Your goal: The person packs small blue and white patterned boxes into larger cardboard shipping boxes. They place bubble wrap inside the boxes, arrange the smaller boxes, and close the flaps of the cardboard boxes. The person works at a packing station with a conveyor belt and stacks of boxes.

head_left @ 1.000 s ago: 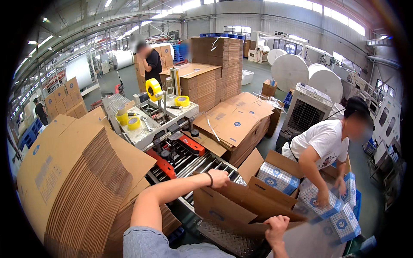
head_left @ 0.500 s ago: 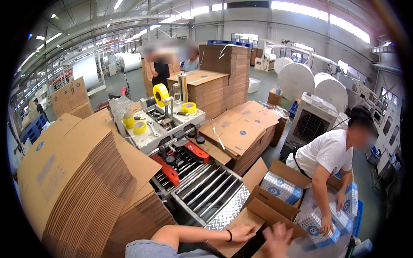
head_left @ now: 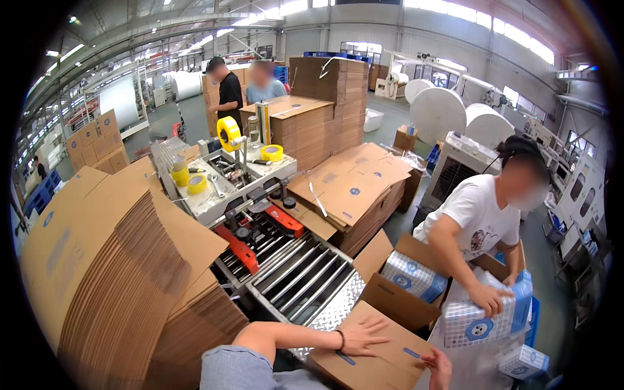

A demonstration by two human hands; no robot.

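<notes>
In front of me at the lower edge stands a brown cardboard box, its top flaps folded down to meet at a seam. My left hand lies flat on the top, fingers spread. At the box's right edge, my right hand curls its fingers over the rim. Just beyond it is an open cardboard box with a blue-and-white patterned pack inside. To the right, a co-worker's hands hold more blue-and-white packs above a pale surface.
A roller conveyor with red side guides leads away to a taping machine carrying yellow tape rolls. Tall stacks of flattened cartons stand at left and beyond the conveyor. A co-worker leans in from the right. A metal tread plate borders the box.
The near box's flaps have come down over its opening. My left hand has flattened on top, and my right hand has moved to the right edge. The co-worker has lifted packs.
</notes>
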